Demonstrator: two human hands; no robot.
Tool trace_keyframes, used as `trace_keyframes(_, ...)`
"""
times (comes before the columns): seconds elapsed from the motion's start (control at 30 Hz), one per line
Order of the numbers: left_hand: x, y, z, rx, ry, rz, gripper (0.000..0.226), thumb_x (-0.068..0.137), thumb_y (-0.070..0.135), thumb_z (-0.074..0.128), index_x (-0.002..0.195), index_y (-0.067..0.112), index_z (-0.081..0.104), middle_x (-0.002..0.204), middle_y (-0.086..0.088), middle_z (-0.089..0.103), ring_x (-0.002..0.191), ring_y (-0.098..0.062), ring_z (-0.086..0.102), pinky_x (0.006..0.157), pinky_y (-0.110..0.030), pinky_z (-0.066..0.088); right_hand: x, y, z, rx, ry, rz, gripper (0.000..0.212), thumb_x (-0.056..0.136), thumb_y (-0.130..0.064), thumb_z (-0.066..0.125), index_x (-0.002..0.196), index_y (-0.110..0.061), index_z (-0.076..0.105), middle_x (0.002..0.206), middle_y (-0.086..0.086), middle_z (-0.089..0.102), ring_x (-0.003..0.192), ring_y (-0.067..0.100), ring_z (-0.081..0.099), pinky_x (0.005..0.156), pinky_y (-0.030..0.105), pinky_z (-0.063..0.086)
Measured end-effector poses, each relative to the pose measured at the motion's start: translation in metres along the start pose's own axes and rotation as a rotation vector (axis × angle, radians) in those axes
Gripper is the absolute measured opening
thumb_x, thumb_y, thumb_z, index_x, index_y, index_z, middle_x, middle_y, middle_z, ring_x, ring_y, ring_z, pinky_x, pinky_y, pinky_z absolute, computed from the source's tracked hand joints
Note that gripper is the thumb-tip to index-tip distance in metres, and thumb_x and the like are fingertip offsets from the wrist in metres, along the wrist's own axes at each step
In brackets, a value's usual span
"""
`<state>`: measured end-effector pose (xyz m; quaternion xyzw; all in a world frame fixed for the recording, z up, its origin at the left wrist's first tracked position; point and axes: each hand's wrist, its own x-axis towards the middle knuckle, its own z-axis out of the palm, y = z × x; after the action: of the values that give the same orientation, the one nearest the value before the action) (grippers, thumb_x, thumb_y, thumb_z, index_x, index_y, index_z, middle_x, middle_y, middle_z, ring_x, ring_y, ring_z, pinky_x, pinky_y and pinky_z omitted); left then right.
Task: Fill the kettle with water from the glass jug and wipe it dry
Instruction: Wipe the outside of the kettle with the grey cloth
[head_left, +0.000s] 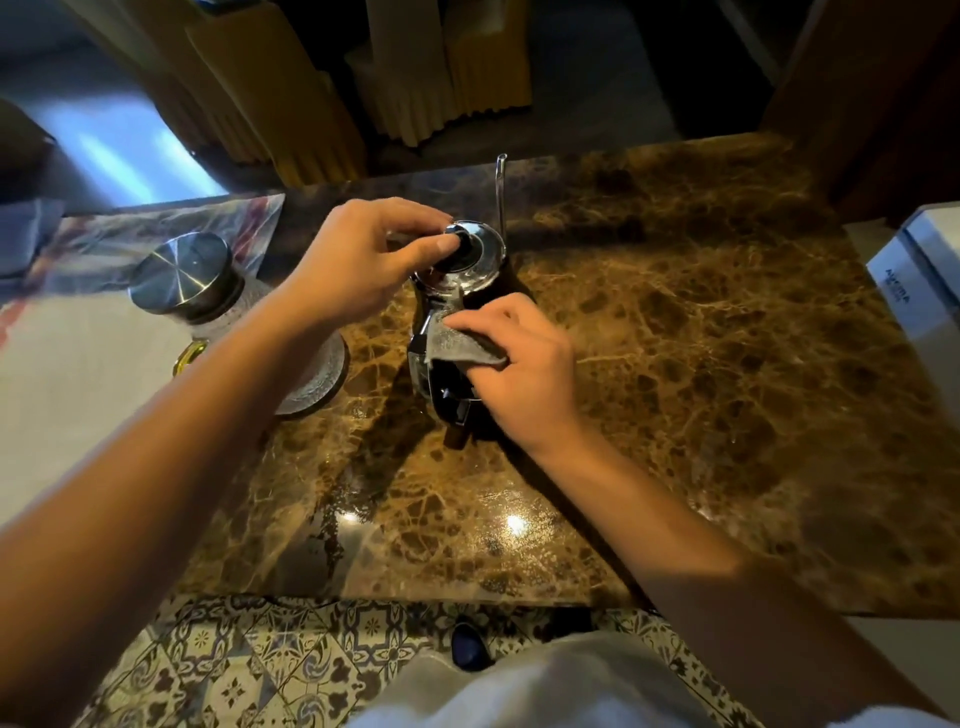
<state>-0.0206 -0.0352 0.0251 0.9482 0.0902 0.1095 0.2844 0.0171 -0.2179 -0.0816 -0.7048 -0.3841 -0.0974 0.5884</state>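
A glass kettle (423, 364) with a shiny metal lid (480, 249) stands on the brown marble counter (675, 364). My left hand (353, 265) pinches the dark knob on the lid. Against the kettle's near side, my right hand (524, 369) holds a small grey cloth (460, 340). The kettle's dark handle (457, 415) points toward me under that hand. To the left stands the textured glass jug (223, 306) with a steel lid (179, 273), partly hidden behind my left forearm.
A thin metal spout tube (500, 192) rises behind the kettle. A patterned cloth (130, 244) covers the counter's left part. A white box (924, 280) sits at the right edge. Yellow-skirted chairs (405, 78) stand beyond the counter. Patterned floor tiles (260, 665) lie below.
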Motion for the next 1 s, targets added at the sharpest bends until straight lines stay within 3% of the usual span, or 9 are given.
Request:
trace_keyframes(0.17, 0.000, -0.001, 0.002, -0.003, 0.016, 0.018, 0.028, 0.097, 0.037, 0.066, 0.121, 0.024, 0.074, 0.121, 0.008, 0.072, 0.108, -0.003, 0.068, 0.090, -0.016, 0.051, -0.007, 0.003, 0.006, -0.095, 0.012, 0.030, 0.035, 0.084, -0.015, 0.060, 0.113, -0.014, 0.079, 0.096, 0.002, 0.070, 0.083, 0.017, 0.067, 0.070, 0.038, 0.056)
trace_keyframes(0.37, 0.001, -0.002, 0.001, -0.009, 0.006, 0.030, 0.028, 0.097, 0.037, 0.065, 0.121, 0.024, 0.074, 0.122, 0.007, 0.071, 0.110, -0.004, 0.066, 0.092, -0.022, 0.052, -0.014, 0.012, 0.001, -0.194, -0.064, 0.076, 0.034, 0.080, -0.007, 0.071, 0.110, -0.018, 0.080, 0.099, -0.001, 0.074, 0.083, 0.018, 0.070, 0.070, 0.041, 0.059)
trace_keyframes(0.7, 0.001, -0.005, 0.004, 0.000, 0.011, 0.057, 0.029, 0.098, 0.038, 0.064, 0.120, 0.022, 0.073, 0.123, 0.004, 0.068, 0.108, -0.006, 0.065, 0.088, -0.015, 0.049, -0.035, 0.019, 0.003, -0.334, -0.086, 0.030, 0.031, 0.081, -0.018, 0.068, 0.109, -0.023, 0.080, 0.093, -0.003, 0.074, 0.072, 0.019, 0.071, 0.056, 0.033, 0.056)
trace_keyframes(0.8, 0.000, -0.006, 0.004, 0.012, 0.010, 0.069, 0.030, 0.098, 0.039, 0.063, 0.121, 0.022, 0.073, 0.123, 0.003, 0.068, 0.109, -0.008, 0.066, 0.090, -0.020, 0.051, -0.042, 0.023, 0.002, -0.394, -0.220, 0.084, 0.029, 0.081, -0.019, 0.075, 0.109, -0.026, 0.079, 0.093, -0.005, 0.073, 0.074, 0.020, 0.071, 0.060, 0.032, 0.054)
trace_keyframes(0.9, -0.001, -0.005, 0.004, 0.015, 0.024, 0.075, 0.031, 0.099, 0.039, 0.063, 0.122, 0.021, 0.073, 0.123, 0.003, 0.069, 0.110, -0.009, 0.066, 0.094, -0.031, 0.055, -0.051, 0.023, -0.003, -0.489, -0.436, 0.182, 0.030, 0.086, -0.024, 0.078, 0.115, -0.027, 0.078, 0.105, -0.006, 0.074, 0.088, 0.022, 0.073, 0.074, 0.036, 0.057)
trace_keyframes(1.0, -0.003, -0.001, 0.005, 0.041, 0.061, 0.074, 0.030, 0.100, 0.036, 0.063, 0.122, 0.020, 0.073, 0.122, 0.002, 0.070, 0.108, -0.011, 0.067, 0.095, -0.037, 0.057, -0.047, 0.018, -0.015, -0.399, -0.446, 0.267, 0.023, 0.086, -0.028, 0.077, 0.109, -0.027, 0.079, 0.102, -0.008, 0.075, 0.088, 0.016, 0.071, 0.076, 0.033, 0.057)
